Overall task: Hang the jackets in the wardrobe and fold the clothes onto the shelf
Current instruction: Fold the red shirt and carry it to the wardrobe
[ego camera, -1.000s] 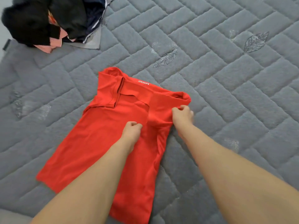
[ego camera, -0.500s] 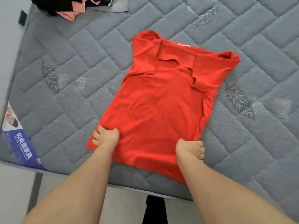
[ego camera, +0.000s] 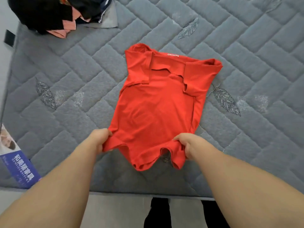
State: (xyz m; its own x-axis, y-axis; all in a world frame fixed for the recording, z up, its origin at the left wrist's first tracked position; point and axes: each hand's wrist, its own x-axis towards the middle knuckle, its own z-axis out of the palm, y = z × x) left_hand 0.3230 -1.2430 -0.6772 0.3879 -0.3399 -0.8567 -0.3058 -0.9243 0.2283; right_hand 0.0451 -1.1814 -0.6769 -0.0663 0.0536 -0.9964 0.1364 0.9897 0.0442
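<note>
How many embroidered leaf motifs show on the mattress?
4: top right, left of the red shirt, right of it, one cut off at the top edge. The shirt may hide more.

arms: bare, no sleeves | wrists: no watch/jewelry | legs [ego camera: 158, 213]: black trousers

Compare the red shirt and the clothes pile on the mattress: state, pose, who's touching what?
The red shirt lies spread flat mid-mattress with its sleeves folded in; the clothes pile sits bunched at the far left corner.
The shirt is one plain red piece; the pile mixes black, pink and navy.
The left hand and right hand each grip the shirt's hem; nothing touches the pile.
Both rest on the grey quilted mattress.
</note>
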